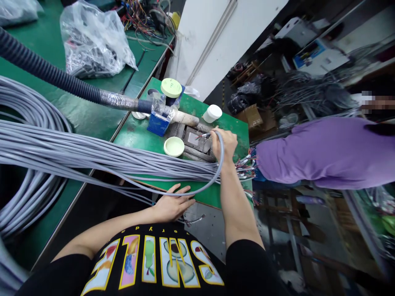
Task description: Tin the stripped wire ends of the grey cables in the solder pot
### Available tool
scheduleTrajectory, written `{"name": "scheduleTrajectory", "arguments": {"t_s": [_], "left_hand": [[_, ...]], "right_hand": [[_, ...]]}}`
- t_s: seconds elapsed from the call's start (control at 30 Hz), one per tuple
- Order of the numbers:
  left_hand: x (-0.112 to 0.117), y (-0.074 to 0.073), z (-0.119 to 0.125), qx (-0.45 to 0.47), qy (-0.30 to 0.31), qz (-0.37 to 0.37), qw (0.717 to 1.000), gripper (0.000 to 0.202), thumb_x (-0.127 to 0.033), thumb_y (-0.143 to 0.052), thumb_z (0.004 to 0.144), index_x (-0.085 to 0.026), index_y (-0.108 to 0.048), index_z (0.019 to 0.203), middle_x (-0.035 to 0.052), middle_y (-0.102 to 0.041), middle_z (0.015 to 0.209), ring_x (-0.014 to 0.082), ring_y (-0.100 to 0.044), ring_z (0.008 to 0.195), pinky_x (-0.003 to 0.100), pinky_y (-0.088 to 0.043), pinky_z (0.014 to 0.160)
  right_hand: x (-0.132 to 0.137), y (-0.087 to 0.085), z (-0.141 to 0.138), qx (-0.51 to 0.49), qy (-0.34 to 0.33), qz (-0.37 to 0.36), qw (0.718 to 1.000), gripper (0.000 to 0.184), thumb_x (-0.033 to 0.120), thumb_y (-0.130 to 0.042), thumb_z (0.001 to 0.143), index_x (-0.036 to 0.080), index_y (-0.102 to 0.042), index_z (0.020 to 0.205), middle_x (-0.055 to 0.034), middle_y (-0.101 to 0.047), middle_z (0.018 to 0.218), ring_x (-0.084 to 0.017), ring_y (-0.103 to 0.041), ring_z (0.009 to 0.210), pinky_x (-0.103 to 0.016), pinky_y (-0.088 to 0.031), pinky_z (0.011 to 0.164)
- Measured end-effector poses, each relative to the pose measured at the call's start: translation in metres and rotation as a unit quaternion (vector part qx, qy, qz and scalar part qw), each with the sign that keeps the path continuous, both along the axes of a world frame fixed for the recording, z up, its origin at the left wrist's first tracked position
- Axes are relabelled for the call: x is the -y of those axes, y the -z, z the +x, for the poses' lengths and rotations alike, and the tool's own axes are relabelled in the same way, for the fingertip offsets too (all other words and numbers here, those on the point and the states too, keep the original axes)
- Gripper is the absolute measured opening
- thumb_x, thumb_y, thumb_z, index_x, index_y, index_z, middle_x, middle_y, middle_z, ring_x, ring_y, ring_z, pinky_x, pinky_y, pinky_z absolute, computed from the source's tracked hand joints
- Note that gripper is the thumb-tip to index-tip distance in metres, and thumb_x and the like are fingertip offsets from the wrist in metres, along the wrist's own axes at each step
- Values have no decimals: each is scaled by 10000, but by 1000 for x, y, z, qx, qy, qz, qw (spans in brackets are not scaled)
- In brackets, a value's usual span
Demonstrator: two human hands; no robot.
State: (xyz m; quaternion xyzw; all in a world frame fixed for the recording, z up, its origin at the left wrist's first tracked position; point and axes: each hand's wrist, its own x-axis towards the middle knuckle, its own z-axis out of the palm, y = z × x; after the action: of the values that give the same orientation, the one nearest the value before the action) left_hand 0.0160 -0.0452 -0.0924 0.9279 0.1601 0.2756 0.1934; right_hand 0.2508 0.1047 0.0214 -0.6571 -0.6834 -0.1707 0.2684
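My right hand [224, 144] grips the end of one grey cable [216, 168] and holds its stripped, coloured wire tips over a grey metal tray [197, 142] on the small green table [234, 123]. The cable loops back under my forearm. My left hand [173, 205] rests flat at the table's near edge, fingers spread, next to a thick bundle of grey cables [108, 158] that lies across the table.
A dark corrugated hose [55, 76] reaches in from the left toward a blue box [158, 122]. Pale green lids [174, 146] and a white jar [212, 113] stand around the tray. A person in a purple top [324, 152] is on the right. A plastic bag [92, 41] lies far left.
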Motion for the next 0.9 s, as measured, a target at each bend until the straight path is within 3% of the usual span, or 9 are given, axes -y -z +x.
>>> {"name": "scheduleTrajectory", "arguments": {"t_s": [0.4, 0.5, 0.57, 0.63, 0.67, 0.73, 0.77, 0.83, 0.9], "left_hand": [[0, 0, 1, 6, 6, -20, 1000, 429, -237, -459, 930, -175, -499, 1352, 101, -510, 1431, 273, -328, 1422, 498, -169, 1183], [-2, -8, -1, 5, 31, -74, 997, 421, -215, -461, 924, -163, -515, 1339, 120, -500, 1436, 291, -325, 1423, 526, -191, 1173], [-7, -23, -9, 10, 71, -151, 986, 382, -215, -465, 921, -162, -569, 1285, 135, -528, 1407, 305, -368, 1399, 551, -205, 1163], [-15, -44, -22, 22, 147, -275, 950, 331, -226, -481, 918, -171, -629, 1209, 132, -607, 1322, 281, -481, 1323, 520, -270, 1149], [-20, -55, -30, 24, 205, -360, 910, 321, -251, -494, 920, -178, -641, 1197, 123, -659, 1246, 252, -550, 1258, 445, -370, 1103], [-30, -76, -41, 26, 331, -538, 775, 355, -354, -503, 930, -175, -647, 1200, 130, -710, 1141, 223, -675, 1066, 333, -528, 907], [-35, -83, -44, 42, 350, -603, 716, 400, -412, -526, 916, -156, -651, 1196, 146, -720, 1103, 232, -702, 992, 317, -554, 820], [-42, -92, -42, 112, 274, -684, 667, 479, -463, -591, 873, -144, -628, 1229, 173, -709, 1109, 229, -711, 918, 271, -547, 675], [-47, -94, -32, 216, 136, -697, 670, 514, -491, -649, 824, -144, -643, 1203, 164, -714, 1083, 192, -696, 872, 240, -520, 662]], "right_hand": [[-12, 17, 3, 5, -7, -29, 1000, 261, 354, -493, 929, 207, -709, 910, -69, -755, 903, -220, -636, 859, -350, -388, 807], [-9, 14, 3, 0, -9, -15, 1000, 259, 353, -502, 923, 206, -715, 898, -68, -756, 886, -221, -647, 836, -356, -406, 798], [1, 5, 2, -13, -18, 14, 1000, 254, 356, -517, 918, 200, -716, 893, -70, -756, 882, -218, -657, 822, -364, -427, 806], [20, -10, -2, -33, -37, 52, 997, 237, 351, -532, 914, 200, -713, 908, -70, -753, 895, -213, -667, 829, -372, -452, 834], [31, -18, -5, -45, -54, 69, 995, 220, 341, -539, 914, 204, -711, 925, -69, -751, 908, -210, -672, 843, -376, -465, 849], [58, -31, -14, -72, -111, 91, 987, 184, 304, -561, 905, 221, -697, 997, -65, -744, 957, -207, -674, 897, -378, -497, 853], [73, -34, -19, -84, -155, 102, 979, 183, 267, -583, 892, 229, -687, 1038, -61, -741, 984, -207, -677, 921, -379, -514, 843], [100, -35, -32, -87, -251, 131, 955, 274, 183, -638, 847, 245, -666, 1112, -52, -738, 1030, -213, -687, 942, -386, -540, 825], [126, -26, -44, -75, -302, 140, 940, 386, 118, -676, 808, 242, -646, 1172, -65, -734, 1072, -227, -692, 971, -396, -556, 822]]}}
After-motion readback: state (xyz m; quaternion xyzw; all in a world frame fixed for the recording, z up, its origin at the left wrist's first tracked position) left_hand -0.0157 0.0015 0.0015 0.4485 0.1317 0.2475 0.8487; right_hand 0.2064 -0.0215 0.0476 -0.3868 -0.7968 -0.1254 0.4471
